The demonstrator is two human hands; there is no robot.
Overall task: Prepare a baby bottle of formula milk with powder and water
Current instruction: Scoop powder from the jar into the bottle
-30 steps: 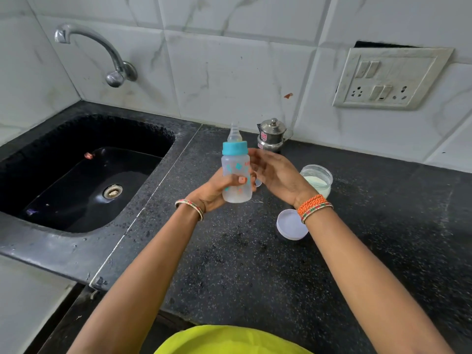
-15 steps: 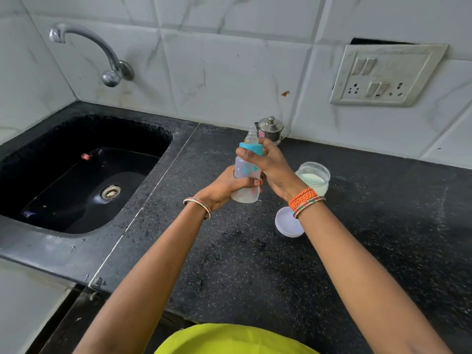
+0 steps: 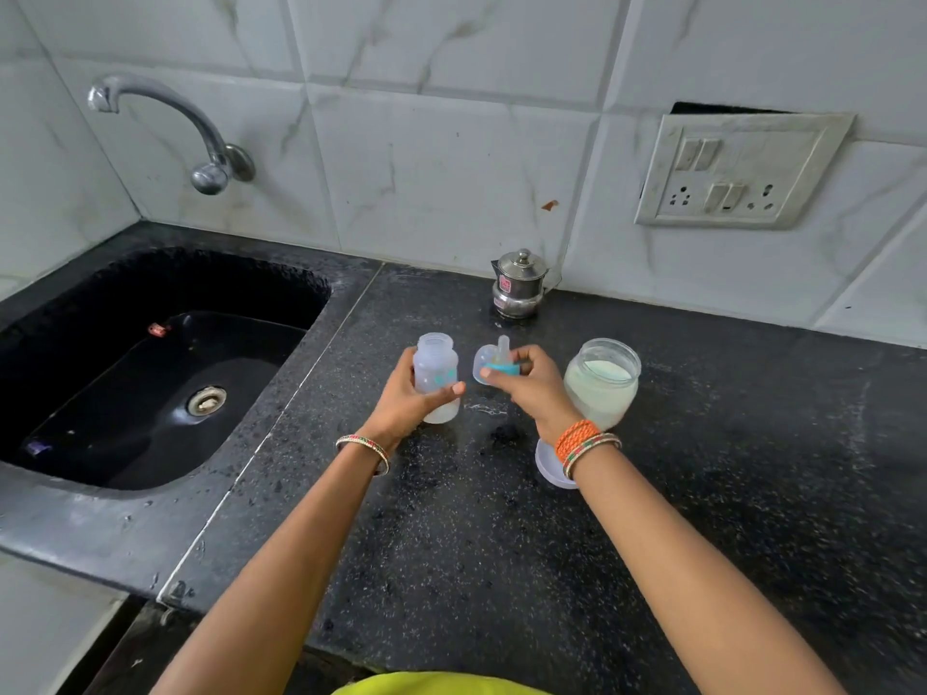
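Black speckled stone makes up the bench (image 3: pixel 501 544), backed by white marbled wall tiles. At the middle of the frame the baby bottle (image 3: pixel 435 377) stands upright with its mouth open and uncapped, its base on or just above the bench; which of the two cannot be told. It is translucent with teal markings, and a little pale liquid shows at its bottom. The left hand (image 3: pixel 406 401) grips it, fingers behind and the thumb curled across the front. Just right of it, apart from the bottle, the right hand (image 3: pixel 531 386) pinches the teal screw ring with its clear teat (image 3: pixel 499 361) between thumb and fingers, teat pointing up. Both wrists wear bangles.

Right of that hand stands an open glass jar (image 3: pixel 602 381) of whitish powder, and its pale round lid (image 3: pixel 549 466) lies flat on the bench below it, partly hidden by the right wrist. Behind, against the wall, sits a small lidded steel pot (image 3: pixel 519 285). At the left of the frame is a black sink (image 3: pixel 150 393), with a curved metal tap (image 3: pixel 200 143) on the wall at upper left. A switch and socket plate (image 3: pixel 737 173) is at upper right.
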